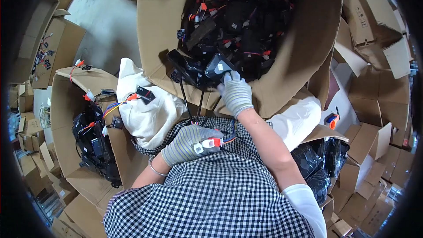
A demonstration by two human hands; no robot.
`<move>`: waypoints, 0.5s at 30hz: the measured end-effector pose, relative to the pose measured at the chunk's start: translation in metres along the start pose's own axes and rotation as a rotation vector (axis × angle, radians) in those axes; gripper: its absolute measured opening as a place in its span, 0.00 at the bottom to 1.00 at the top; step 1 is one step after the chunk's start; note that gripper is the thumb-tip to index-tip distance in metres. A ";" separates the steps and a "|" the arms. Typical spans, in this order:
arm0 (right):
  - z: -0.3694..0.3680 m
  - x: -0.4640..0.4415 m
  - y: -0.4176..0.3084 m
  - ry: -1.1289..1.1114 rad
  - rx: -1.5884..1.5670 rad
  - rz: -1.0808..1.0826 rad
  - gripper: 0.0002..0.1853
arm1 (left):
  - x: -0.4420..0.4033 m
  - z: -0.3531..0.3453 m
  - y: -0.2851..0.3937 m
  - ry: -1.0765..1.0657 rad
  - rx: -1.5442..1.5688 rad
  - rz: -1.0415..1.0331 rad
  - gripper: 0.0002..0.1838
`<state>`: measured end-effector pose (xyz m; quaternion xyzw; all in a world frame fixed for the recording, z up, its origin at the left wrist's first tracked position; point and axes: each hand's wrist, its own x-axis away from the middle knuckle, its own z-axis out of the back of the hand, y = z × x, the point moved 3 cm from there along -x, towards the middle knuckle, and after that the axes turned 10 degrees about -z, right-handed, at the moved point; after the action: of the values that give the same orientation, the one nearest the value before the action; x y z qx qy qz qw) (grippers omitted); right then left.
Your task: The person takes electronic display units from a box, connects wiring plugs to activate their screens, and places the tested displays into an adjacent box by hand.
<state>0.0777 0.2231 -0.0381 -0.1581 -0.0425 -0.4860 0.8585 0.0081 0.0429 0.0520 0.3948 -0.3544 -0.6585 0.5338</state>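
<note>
My left hand [187, 142], in a striped work glove, is closed round a bundle of cables at my lap. White plug connectors [203, 146] and a red one [217, 142] stick out beside its fingers. Black cables rise from there to several black plastic units at the big carton's near rim. My right hand [237, 93], gloved the same way, has its fingers closed on the near end of a black unit with a pale label [219, 67]. Another black unit [181, 67] lies left of it. What the right thumb touches is hidden.
The large open carton [159, 31] in front holds a heap of black units and wires. At left, another carton [66, 128] contains black units [94, 145]. White cloth [147, 119] drapes beside my lap. Plastic-wrapped black items [319, 163] and an orange-handled tool [333, 122] are at right.
</note>
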 end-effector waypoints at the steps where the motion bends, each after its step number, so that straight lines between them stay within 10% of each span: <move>1: -0.013 -0.013 0.008 -0.033 0.031 0.044 0.19 | 0.001 0.000 -0.001 -0.033 0.029 0.041 0.23; 4: 0.011 -0.005 0.027 0.340 -0.107 0.189 0.09 | -0.005 0.004 0.007 -0.113 -0.029 0.098 0.24; 6: 0.023 -0.001 0.052 0.122 -0.835 -0.252 0.12 | -0.005 0.004 0.008 0.008 -0.142 -0.017 0.24; 8: -0.002 0.007 0.056 -0.040 -1.910 -0.018 0.19 | 0.002 0.002 0.005 0.069 -0.168 -0.040 0.23; 15: 0.003 0.066 0.033 -0.866 -1.828 -0.051 0.23 | 0.012 0.016 0.012 0.359 -0.149 0.042 0.14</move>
<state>0.1405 0.1855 -0.0278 -0.9168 0.0347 -0.2514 0.3083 -0.0027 0.0299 0.0677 0.4576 -0.2121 -0.5906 0.6299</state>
